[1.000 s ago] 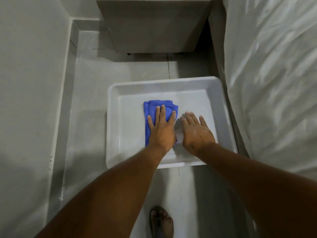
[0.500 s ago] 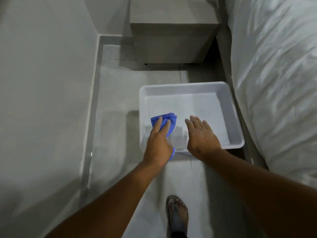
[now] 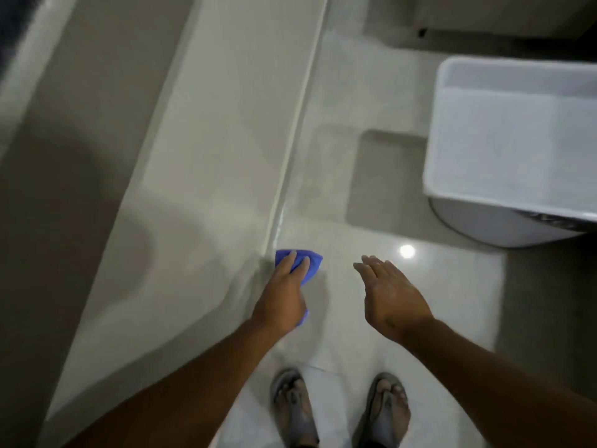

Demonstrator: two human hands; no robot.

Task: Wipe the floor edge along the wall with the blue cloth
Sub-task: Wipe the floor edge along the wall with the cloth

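My left hand [image 3: 284, 294] grips the blue cloth [image 3: 311, 260], which is bunched under the fingers and sticks out past them. The cloth sits low over the glossy floor, right beside the floor edge [image 3: 290, 150] where the tiles meet the pale wall [image 3: 206, 156]. Whether it touches the floor I cannot tell. My right hand [image 3: 392, 294] hovers to the right of it, palm down, fingers apart and holding nothing.
A white plastic tray [image 3: 433, 150] stands on the floor at the right, with a rounded white object partly under its near side. A cabinet base [image 3: 484, 17] is at the top right. My two feet in sandals [image 3: 294, 412] stand at the bottom.
My left hand lifted the blue cloth out of the white tray and carried it left to the floor edge by the wall. My right hand left the tray too. The view swung left.
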